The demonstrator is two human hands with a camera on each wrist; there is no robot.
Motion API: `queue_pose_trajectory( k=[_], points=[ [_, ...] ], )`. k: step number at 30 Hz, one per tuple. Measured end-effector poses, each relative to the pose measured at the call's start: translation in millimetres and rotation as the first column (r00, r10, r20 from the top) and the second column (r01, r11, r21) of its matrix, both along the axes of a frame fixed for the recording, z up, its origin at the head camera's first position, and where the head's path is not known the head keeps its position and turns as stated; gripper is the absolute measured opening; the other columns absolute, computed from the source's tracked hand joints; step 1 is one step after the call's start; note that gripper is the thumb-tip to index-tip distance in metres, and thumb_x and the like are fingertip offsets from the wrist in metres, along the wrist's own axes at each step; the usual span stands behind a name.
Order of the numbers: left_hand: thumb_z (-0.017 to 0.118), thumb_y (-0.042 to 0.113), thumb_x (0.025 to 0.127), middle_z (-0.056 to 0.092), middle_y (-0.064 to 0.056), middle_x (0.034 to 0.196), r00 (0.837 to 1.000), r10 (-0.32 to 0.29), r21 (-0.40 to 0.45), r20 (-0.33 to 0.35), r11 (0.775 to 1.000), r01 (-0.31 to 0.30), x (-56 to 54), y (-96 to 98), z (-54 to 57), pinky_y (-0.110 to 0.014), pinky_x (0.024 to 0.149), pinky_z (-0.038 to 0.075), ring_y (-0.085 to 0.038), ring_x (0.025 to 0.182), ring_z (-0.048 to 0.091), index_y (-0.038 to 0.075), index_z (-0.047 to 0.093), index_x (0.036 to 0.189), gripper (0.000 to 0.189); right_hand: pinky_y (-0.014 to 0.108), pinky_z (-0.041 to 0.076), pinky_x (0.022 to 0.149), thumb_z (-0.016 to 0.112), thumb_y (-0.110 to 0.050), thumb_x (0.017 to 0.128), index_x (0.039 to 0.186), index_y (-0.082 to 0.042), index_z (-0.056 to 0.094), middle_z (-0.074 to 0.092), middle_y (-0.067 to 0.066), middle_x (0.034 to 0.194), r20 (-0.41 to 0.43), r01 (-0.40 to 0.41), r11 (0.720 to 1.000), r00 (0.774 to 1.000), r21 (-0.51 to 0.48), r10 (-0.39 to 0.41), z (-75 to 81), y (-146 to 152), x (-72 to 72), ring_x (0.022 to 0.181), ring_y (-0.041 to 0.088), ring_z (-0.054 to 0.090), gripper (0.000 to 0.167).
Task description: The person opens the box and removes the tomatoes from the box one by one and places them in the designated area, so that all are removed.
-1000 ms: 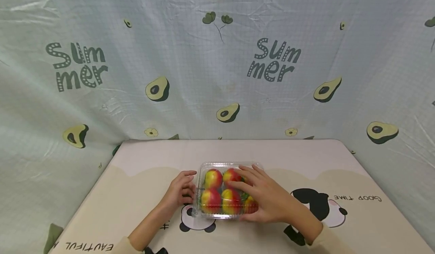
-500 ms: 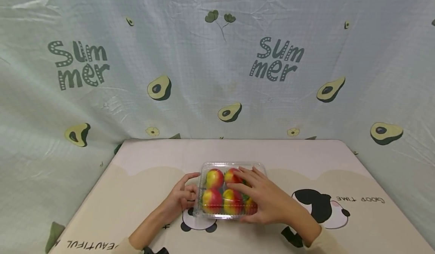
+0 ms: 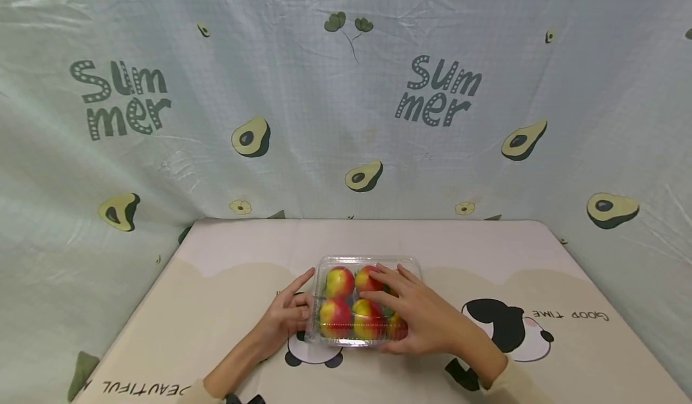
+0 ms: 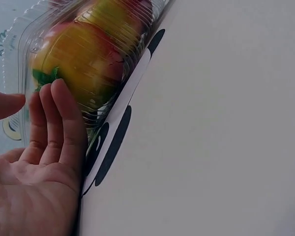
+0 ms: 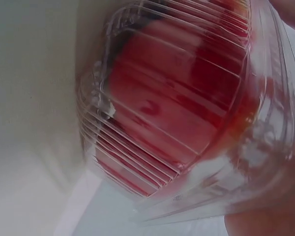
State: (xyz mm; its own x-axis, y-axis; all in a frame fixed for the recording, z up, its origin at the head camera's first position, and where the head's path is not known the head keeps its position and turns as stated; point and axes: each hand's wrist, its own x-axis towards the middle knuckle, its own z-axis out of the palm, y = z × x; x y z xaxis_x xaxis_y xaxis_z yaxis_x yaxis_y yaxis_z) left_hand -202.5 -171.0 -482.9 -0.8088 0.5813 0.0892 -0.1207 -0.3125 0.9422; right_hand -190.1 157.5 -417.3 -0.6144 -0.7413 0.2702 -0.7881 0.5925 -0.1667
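Observation:
A clear plastic clamshell box (image 3: 369,260) lies in the middle of the table, with several round red-and-yellow fruits (image 3: 335,317) inside. My left hand (image 3: 281,317) is at its left side. In the left wrist view, several nearly straight fingers (image 4: 51,120) of that hand lie against the ribbed wall, while the thumb is near the rim. Across the right part of the lid rests my right hand (image 3: 429,319), fingers spread and the thumb by the front edge. That hand hides some of the fruit. The right wrist view shows one red fruit (image 5: 162,93) close up through the plastic.
The table (image 3: 232,239) has a cream and pale pink cover with printed pandas and lettering. A printed dog (image 3: 508,329) is right of the box. Pale curtains (image 3: 303,92) with avocado prints stand behind and on both sides.
My left hand has come closer to the box's left side, its index finger straightening towards the upper corner. The right hand and the box stay nearly where they were.

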Motion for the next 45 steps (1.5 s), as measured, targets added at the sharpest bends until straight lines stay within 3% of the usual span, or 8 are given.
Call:
queue_pose_trajectory(
  k=[5, 11, 19, 23, 28, 35, 39, 45],
  points=[
    [0.041, -0.001, 0.091, 0.065, 0.004, 0.098, 0.998, -0.055, 0.05, -0.043, 0.997, 0.058, 0.9, -0.5, -3.7, -0.027, 0.083, 0.058, -0.008, 0.091, 0.065, 0.008, -0.008, 0.166, 0.089, 0.064, 0.027, 0.123, 0.08, -0.061, 0.077, 0.147, -0.034, 0.055, 0.045, 0.004, 0.16, -0.017, 0.017, 1.0, 1.0, 0.002, -0.017, -0.7, -1.5, 0.8, 0.152, 0.029, 0.039, 0.079],
    [0.041, -0.002, 0.088, 0.065, 0.004, 0.095, 0.996, -0.092, 0.052, 0.022, 0.995, 0.09, 6.1, -0.2, -3.6, -0.027, 0.075, 0.057, -0.009, 0.084, 0.066, 0.022, -0.009, 0.166, 0.096, 0.064, 0.027, 0.123, 0.08, -0.063, 0.078, 0.145, -0.033, 0.056, 0.044, 0.005, 0.161, -0.023, 0.025, 1.0, 0.999, 0.0, -0.025, -3.8, -2.4, 1.2, 0.15, 0.027, 0.04, 0.078],
    [0.042, -0.007, 0.087, 0.069, -0.009, 0.12, 0.986, -0.146, 0.103, 0.079, 0.985, 0.137, 7.9, -1.0, -2.1, -0.032, 0.081, 0.059, -0.017, 0.099, 0.07, 0.031, -0.012, 0.165, 0.102, 0.064, 0.028, 0.122, 0.08, -0.063, 0.078, 0.145, -0.034, 0.056, 0.042, 0.004, 0.162, -0.014, 0.03, 1.0, 0.999, 0.0, -0.03, -4.9, -1.8, 1.6, 0.15, 0.026, 0.042, 0.077],
    [0.041, -0.009, 0.085, 0.066, -0.012, 0.125, 0.985, -0.147, 0.109, 0.088, 0.985, 0.137, 8.4, -2.3, -3.5, -0.033, 0.087, 0.058, -0.018, 0.101, 0.07, 0.032, -0.013, 0.165, 0.105, 0.064, 0.027, 0.123, 0.079, -0.063, 0.079, 0.145, -0.033, 0.056, 0.042, 0.004, 0.162, 0.0, 0.026, 1.0, 1.0, -0.003, -0.026, -4.5, -1.7, 2.7, 0.15, 0.025, 0.042, 0.075],
    [0.042, -0.009, 0.085, 0.065, -0.011, 0.122, 0.987, -0.136, 0.117, 0.084, 0.985, 0.126, 8.2, -2.0, -5.0, -0.036, 0.093, 0.058, -0.019, 0.104, 0.07, 0.029, -0.01, 0.166, 0.104, 0.064, 0.027, 0.123, 0.08, -0.061, 0.08, 0.143, -0.032, 0.058, 0.047, 0.002, 0.158, -0.01, 0.013, 1.0, 1.0, -0.006, -0.013, -3.9, -2.2, 3.4, 0.148, 0.024, 0.044, 0.073],
    [0.042, -0.009, 0.084, 0.061, 0.0, 0.097, 0.991, -0.114, 0.117, 0.071, 0.988, 0.105, 8.0, -0.7, -4.4, -0.031, 0.083, 0.058, -0.013, 0.088, 0.065, 0.03, -0.007, 0.166, 0.103, 0.065, 0.034, 0.118, 0.083, -0.05, 0.081, 0.138, -0.031, 0.063, 0.052, -0.002, 0.154, 0.042, -0.025, 0.999, 0.999, -0.036, 0.027, 0.8, -4.8, 6.4, 0.144, 0.023, 0.048, 0.064],
    [0.042, -0.009, 0.084, 0.064, -0.001, 0.1, 0.99, -0.121, 0.129, 0.068, 0.985, 0.112, 7.9, -0.4, -4.1, -0.032, 0.085, 0.058, -0.013, 0.091, 0.067, 0.029, -0.008, 0.166, 0.103, 0.061, 0.038, 0.118, 0.085, -0.046, 0.081, 0.136, -0.028, 0.064, 0.053, -0.001, 0.155, 0.035, -0.051, 0.998, 0.998, -0.041, 0.053, 2.5, -6.5, 7.5, 0.145, 0.023, 0.048, 0.062],
    [0.045, -0.007, 0.084, 0.064, -0.002, 0.101, 0.989, -0.129, 0.108, 0.069, 0.987, 0.121, 8.5, -0.7, -3.9, -0.033, 0.091, 0.057, -0.015, 0.093, 0.067, 0.029, -0.009, 0.166, 0.104, 0.05, 0.052, 0.108, 0.086, -0.043, 0.081, 0.129, -0.027, 0.069, 0.059, 0.0, 0.149, -0.044, -0.096, 0.995, 0.995, -0.02, 0.095, 1.6, -8.3, 11.0, 0.138, 0.021, 0.055, 0.053]
  ],
)
